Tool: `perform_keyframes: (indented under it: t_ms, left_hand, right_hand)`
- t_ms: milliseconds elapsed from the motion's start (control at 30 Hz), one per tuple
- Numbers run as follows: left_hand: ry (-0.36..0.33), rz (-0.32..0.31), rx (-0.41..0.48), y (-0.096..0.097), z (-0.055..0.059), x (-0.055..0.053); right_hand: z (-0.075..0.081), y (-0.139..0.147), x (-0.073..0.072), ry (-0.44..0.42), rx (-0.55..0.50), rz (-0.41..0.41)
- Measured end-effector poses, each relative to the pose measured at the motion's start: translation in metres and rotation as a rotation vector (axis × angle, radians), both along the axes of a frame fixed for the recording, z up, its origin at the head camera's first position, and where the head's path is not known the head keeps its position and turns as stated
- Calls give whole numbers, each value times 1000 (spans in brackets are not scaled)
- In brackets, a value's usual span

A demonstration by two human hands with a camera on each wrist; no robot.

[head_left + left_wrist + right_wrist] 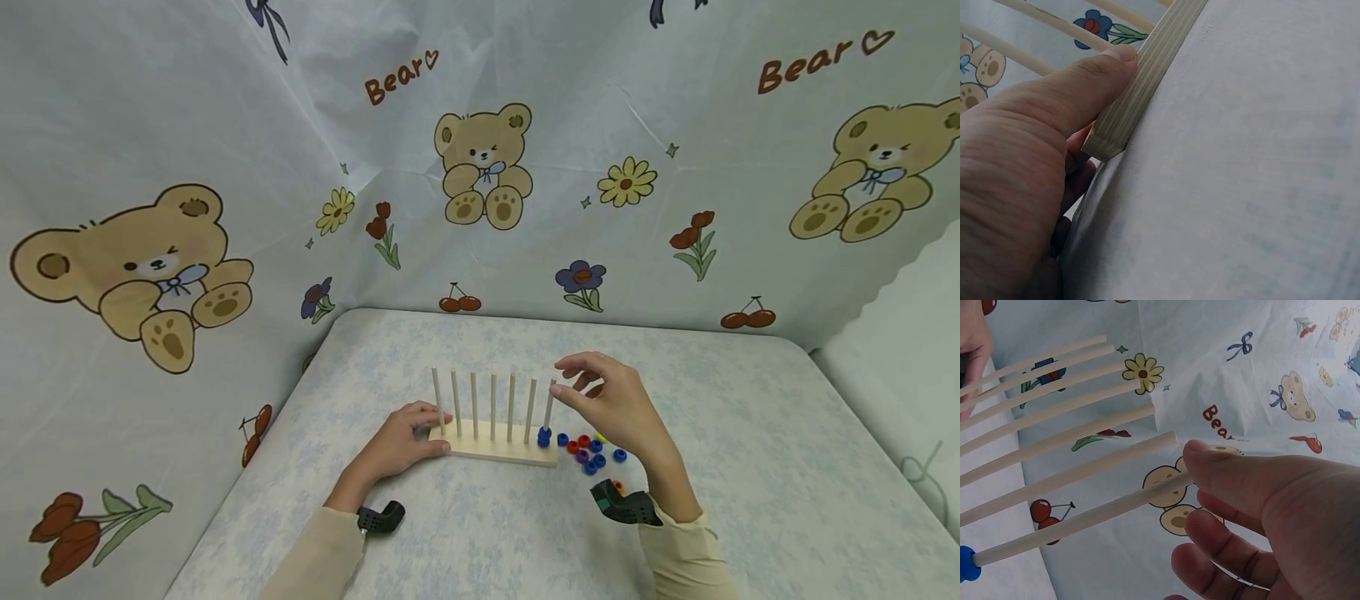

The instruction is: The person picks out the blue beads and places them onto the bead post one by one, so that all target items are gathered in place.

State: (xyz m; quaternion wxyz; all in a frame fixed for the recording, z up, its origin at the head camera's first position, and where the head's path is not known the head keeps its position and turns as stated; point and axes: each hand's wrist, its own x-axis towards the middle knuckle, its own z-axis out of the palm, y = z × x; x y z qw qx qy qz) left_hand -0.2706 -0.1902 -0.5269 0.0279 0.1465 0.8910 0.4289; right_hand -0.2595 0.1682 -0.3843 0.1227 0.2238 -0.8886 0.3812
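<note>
A wooden peg rack [492, 450] with a row of upright pegs stands on the table. My left hand [405, 437] grips its left end, thumb along the front edge [1141, 87] and fingers at the back. Blue beads [543, 437] sit at the bottom of the rightmost peg [1085, 522]. Up at that peg's top is my right hand [606, 398], its thumb beside the tip and its fingers loosely bent and spread apart from the thumb. No bead shows between them.
Several loose beads, among them a red bead [584, 441], a purple bead [582, 457] and a blue bead [619, 455], lie right of the rack. An orange bead [618, 486] is partly hidden by the right wrist camera [626, 505]. A bear-print curtain [555, 75] hangs behind the table.
</note>
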Motion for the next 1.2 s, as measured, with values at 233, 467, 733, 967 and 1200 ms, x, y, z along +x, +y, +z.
perform_keyframes:
  t_ms: [233,467,733,967,1200]
  left_hand:
    - [6,2,-19,-1,0,-4]
    - [21,-6,-16,0,4,-6]
    - [8,-6,-26,3,1,-5]
    - [-15,2,-41,2,-1,0]
    - [10,12,-55,-2,-5,-1]
  right_hand:
    - [3,4,-3,30,7,-9]
    - [7,11,-3,52,-17,-43]
    - [5,13,1,39,-19,-35]
    - [4,20,5,42,30,-66]
    - [4,33,7,42,69,-93]
